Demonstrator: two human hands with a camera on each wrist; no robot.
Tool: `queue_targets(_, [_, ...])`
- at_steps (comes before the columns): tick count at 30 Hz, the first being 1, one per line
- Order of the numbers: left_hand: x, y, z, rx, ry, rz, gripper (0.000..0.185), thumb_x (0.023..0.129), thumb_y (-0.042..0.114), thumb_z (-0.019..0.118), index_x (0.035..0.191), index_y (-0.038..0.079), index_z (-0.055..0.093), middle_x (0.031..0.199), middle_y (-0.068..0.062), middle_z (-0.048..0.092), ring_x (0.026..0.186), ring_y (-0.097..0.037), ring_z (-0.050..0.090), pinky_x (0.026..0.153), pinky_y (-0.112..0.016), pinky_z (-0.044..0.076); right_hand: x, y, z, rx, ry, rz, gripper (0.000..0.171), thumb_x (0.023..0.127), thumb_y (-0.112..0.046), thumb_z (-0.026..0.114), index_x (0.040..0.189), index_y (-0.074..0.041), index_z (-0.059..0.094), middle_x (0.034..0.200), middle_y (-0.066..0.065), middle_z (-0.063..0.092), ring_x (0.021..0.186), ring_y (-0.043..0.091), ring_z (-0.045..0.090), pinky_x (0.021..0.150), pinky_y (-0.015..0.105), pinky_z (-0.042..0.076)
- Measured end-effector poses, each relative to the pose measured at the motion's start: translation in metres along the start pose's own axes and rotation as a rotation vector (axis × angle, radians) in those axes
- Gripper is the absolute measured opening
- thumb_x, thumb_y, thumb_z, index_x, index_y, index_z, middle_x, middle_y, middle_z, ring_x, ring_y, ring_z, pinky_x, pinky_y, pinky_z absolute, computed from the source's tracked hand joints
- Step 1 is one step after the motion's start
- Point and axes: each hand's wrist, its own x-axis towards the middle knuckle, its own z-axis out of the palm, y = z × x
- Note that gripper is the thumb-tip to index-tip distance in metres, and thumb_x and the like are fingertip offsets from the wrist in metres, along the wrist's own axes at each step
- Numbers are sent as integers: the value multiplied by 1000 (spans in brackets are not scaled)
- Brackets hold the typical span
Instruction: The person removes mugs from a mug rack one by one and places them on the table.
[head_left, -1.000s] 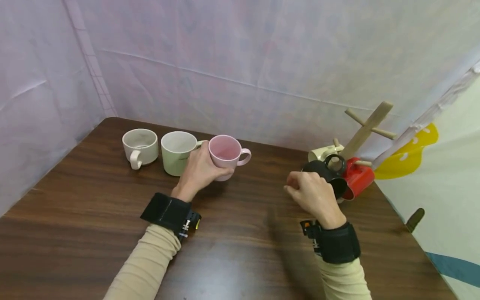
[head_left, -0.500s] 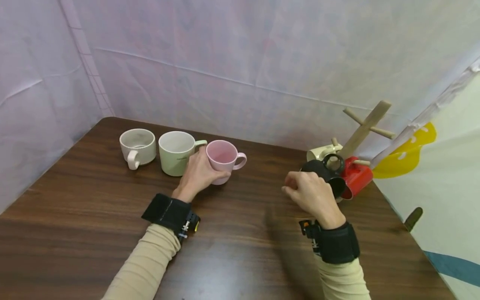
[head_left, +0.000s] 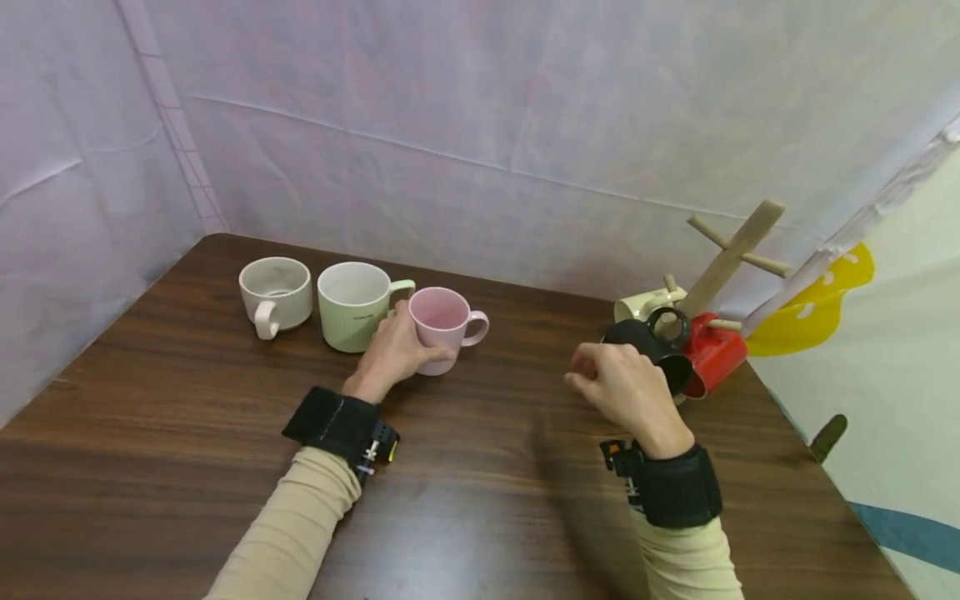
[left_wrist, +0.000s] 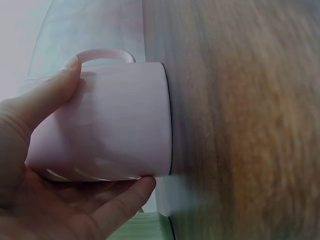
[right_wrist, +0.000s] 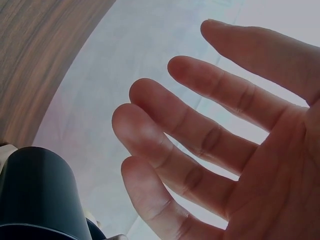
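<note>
My left hand point(head_left: 393, 354) grips a pink mug point(head_left: 442, 321) round its body; the mug stands upright on the brown table point(head_left: 225, 467), handle to the right. In the left wrist view the thumb and fingers wrap the pink mug point(left_wrist: 110, 120), whose base meets the wood. My right hand point(head_left: 618, 387) hovers empty over the table just left of a black mug point(head_left: 652, 346). Its fingers point(right_wrist: 190, 140) are loosely spread, with the black mug point(right_wrist: 35, 195) close beside them.
A pale green mug point(head_left: 352, 304) and a white mug point(head_left: 273, 292) stand in a row left of the pink one. A wooden mug tree point(head_left: 731, 254) at the right carries the black mug, a red mug point(head_left: 712, 354) and a cream mug point(head_left: 645, 304). Fabric walls enclose the table.
The left hand has lowered the pink mug from a raised, tilted position down onto the table beside the green mug. The right hand has stayed in place.
</note>
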Motion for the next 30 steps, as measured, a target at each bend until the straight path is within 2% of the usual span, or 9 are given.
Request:
queue_targets(8, [-1,1,1,-22,-28,-8,86,78,21,90,137,-13,38,129,-33,52,121,-48,54,100,-55,45,-2,1,2,4,-6,6,10,88,-16,77,95,-10,74,78,-1,67,67,22,64,54,43,50])
queue_targets(30, [-1,-2,-1,-18,-26,-21,82,80,23,88,135,-11,37,130,-34,53,121,-48,55,100,-54,46,-1,1,1,2,2,-9,9,87,-15,78,94,-11,73,77,-2,66,65,20,63,54,42,50])
